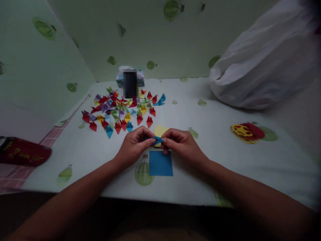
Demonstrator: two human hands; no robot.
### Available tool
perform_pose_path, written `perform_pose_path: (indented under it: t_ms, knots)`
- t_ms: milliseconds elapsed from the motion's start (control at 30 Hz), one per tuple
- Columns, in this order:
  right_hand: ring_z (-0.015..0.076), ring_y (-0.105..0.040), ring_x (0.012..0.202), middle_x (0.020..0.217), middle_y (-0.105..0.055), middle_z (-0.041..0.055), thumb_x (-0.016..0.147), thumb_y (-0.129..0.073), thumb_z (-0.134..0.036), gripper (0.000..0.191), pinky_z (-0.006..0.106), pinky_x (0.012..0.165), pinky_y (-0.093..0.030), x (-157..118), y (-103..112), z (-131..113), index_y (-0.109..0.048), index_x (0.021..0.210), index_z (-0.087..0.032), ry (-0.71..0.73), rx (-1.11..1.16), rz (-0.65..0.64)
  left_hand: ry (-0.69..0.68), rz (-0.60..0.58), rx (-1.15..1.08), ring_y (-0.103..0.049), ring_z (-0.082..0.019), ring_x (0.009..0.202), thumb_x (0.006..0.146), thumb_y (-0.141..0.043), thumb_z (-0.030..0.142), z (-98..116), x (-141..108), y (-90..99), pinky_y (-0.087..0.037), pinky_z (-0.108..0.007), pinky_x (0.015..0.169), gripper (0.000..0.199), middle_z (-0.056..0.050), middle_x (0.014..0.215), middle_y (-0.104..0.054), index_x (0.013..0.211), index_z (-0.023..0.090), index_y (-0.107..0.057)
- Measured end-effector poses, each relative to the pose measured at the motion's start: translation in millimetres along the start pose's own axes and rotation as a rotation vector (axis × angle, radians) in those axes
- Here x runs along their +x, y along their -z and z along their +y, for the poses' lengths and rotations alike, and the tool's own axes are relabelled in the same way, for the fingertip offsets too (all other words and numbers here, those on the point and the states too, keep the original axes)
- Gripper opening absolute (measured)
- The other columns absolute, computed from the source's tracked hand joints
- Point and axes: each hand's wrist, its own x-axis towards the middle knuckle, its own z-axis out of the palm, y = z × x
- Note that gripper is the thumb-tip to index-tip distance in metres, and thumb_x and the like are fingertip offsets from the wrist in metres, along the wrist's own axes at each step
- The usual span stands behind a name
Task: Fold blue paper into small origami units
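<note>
Between the fingertips of both hands is a small folded piece of blue paper point(158, 140), held just above the table. My left hand point(136, 142) pinches its left end, and my right hand point(181, 143) pinches its right end. Behind the fingers lies a yellow paper point(161, 130), partly covered by them. A flat blue square of paper point(161, 164) rests on the table right below my hands. Many small folded paper cranes point(122, 124) in red, blue, yellow, green and purple spread out beyond my left hand.
A tissue box point(142, 78) stands at the back, with a dark pixelated object point(130, 83) before it. A big white plastic bag point(250, 73) fills the back right. Red and yellow cut-out shapes point(247, 131) lie to the right, and a dark red can point(27, 152) at the left edge.
</note>
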Motion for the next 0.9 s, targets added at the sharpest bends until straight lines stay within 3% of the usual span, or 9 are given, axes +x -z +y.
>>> perform_pose_path:
  t_ms: [367,667,900]
  knots:
    - [0.0101,-0.059,0.057,0.068,-0.066,-0.0007,0.083,-0.069,-0.031,0.017,0.026,0.061,-0.048,-0.9,-1.1,1.2,-0.064,0.074,-0.017,-0.005,0.037,-0.019,0.070,0.000,-0.107,-0.066,-0.012,0.067,0.074,-0.078,0.024,2.5,-0.7,-0.9,-0.052,-0.023,0.063,0.016,0.000,0.072,-0.069,0.077,0.016,-0.064]
    - [0.0108,-0.061,0.059,0.073,-0.067,0.0011,0.092,-0.060,-0.041,0.027,0.027,0.064,-0.050,-1.0,-0.8,2.6,-0.064,0.079,-0.017,0.007,0.031,-0.048,0.046,0.030,-0.102,-0.063,-0.010,0.066,0.073,-0.079,0.022,3.2,-2.0,0.0,-0.051,-0.021,0.062,0.016,0.000,0.071,-0.067,0.075,0.016,-0.064]
    - [0.0104,-0.058,0.056,0.065,-0.064,-0.0009,0.084,-0.069,-0.036,0.024,0.025,0.059,-0.046,-0.9,-1.9,1.6,-0.062,0.072,-0.016,-0.003,-0.023,-0.021,0.060,-0.020,-0.145,-0.065,-0.010,0.065,0.072,-0.080,0.022,2.1,-3.0,-3.8,-0.052,-0.020,0.061,0.018,0.001,0.069,-0.067,0.075,0.015,-0.063]
